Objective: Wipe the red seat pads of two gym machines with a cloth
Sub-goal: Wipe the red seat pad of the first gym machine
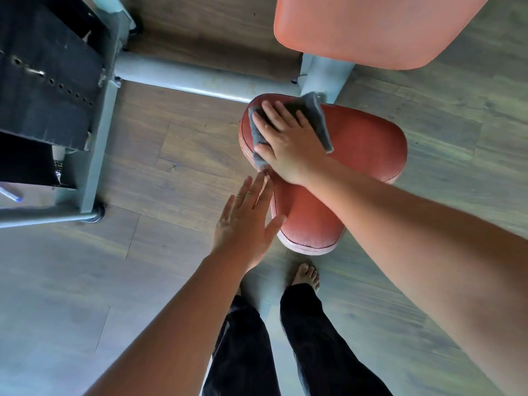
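Note:
A red seat pad (363,147) with white stitched edging sits in the middle of the head view. A grey cloth (317,118) lies on its far left part. My right hand (288,141) presses flat on the cloth with straight fingers. My left hand (245,218) hovers with straight fingers at the pad's left edge, its thumb touching the rim. A second red pad (371,27), the backrest, fills the top right.
The machine's grey steel frame (183,75) runs across the floor behind the seat. A black weight stack (45,81) stands at the left. Wooden plank floor (85,281) surrounds the seat. My bare foot (305,275) and black trouser legs are just below the pad.

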Available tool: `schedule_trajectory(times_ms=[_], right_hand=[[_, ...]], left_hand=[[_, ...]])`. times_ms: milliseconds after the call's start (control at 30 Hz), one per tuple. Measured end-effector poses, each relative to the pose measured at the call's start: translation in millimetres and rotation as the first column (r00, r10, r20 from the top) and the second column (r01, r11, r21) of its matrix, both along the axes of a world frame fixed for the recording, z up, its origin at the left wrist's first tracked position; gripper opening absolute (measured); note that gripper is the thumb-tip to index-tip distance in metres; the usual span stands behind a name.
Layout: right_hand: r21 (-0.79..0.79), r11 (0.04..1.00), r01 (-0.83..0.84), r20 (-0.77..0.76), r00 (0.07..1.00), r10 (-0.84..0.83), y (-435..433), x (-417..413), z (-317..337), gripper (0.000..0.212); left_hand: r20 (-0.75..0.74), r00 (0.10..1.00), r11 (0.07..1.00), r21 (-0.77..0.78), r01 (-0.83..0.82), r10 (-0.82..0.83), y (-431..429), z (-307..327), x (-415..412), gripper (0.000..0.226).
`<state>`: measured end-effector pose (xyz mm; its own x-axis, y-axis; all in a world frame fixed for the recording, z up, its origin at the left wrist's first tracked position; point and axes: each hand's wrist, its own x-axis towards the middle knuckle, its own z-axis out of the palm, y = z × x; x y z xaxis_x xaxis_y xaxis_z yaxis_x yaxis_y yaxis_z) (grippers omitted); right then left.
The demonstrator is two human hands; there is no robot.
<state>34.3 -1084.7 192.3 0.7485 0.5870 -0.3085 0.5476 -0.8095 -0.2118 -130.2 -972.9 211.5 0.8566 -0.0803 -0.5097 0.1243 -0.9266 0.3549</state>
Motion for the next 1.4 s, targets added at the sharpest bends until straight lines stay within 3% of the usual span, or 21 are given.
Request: schedule_trajectory(times_ms=[100,267,400,500,633,733,833,933,1033,1233,1400], right_hand=[[0.011,0.997,-0.081,0.016,0.997,0.081,-31.6,-30.1,2.4,0.068],[0.003,0.980,0.199,0.027,0.980,-0.199,-46.4,-53.3,10.7,0.065],[0.072,0.976,0.207,0.052,0.976,-0.211,-69.2,-122.3,20.8,0.063],[0.081,0.977,0.198,0.055,0.978,-0.203,-88.8,-120.9,20.8,0.064],[0.070,0.934,0.350,0.064,0.933,-0.355,-64.1,-127.8,18.2,0.068],[0.062,0.958,0.281,0.077,0.955,-0.285,-66.1,-162.9,19.9,0.071],[0.044,0.979,0.197,0.070,0.977,-0.200,-81.9,-139.4,27.8,0.078],[-0.003,0.967,0.255,0.051,0.966,-0.254,-75.3,-117.2,26.5,0.088],[0.024,0.963,0.269,0.074,0.960,-0.270,-67.2,-145.4,22.6,0.092],[0.239,0.894,0.380,0.035,0.916,-0.399,-72.1,-133.0,14.5,0.061],[0.371,0.794,0.482,-0.075,0.868,-0.492,-73.2,-132.5,34.0,0.049]], left_hand=[[-0.025,0.999,1.000,0.002,0.023,-0.023,2.7,2.3,-5.7,0.073],[-0.043,0.998,0.999,-0.040,0.036,-0.037,2.5,5.1,-12.7,0.072],[-0.010,0.999,0.997,-0.057,0.050,-0.050,1.0,8.7,-11.8,0.070],[0.002,0.997,0.996,-0.044,0.078,-0.078,-0.2,13.5,-12.4,0.068],[0.005,0.996,0.995,-0.030,0.092,-0.092,0.1,15.0,-10.4,0.069],[0.013,0.992,0.992,-0.022,0.128,-0.127,3.4,14.5,-11.1,0.071],[0.027,0.984,0.985,-0.007,0.174,-0.174,9.2,15.6,-14.7,0.072],[0.072,0.979,0.981,-0.001,0.192,-0.191,12.4,14.7,-10.6,0.072],[0.094,0.974,0.978,-0.006,0.207,-0.206,12.9,11.9,-3.8,0.075],[0.113,0.963,0.969,-0.015,0.247,-0.244,16.7,5.2,-1.4,0.074],[0.124,0.960,0.967,-0.016,0.255,-0.251,16.3,19.5,6.4,0.073]])
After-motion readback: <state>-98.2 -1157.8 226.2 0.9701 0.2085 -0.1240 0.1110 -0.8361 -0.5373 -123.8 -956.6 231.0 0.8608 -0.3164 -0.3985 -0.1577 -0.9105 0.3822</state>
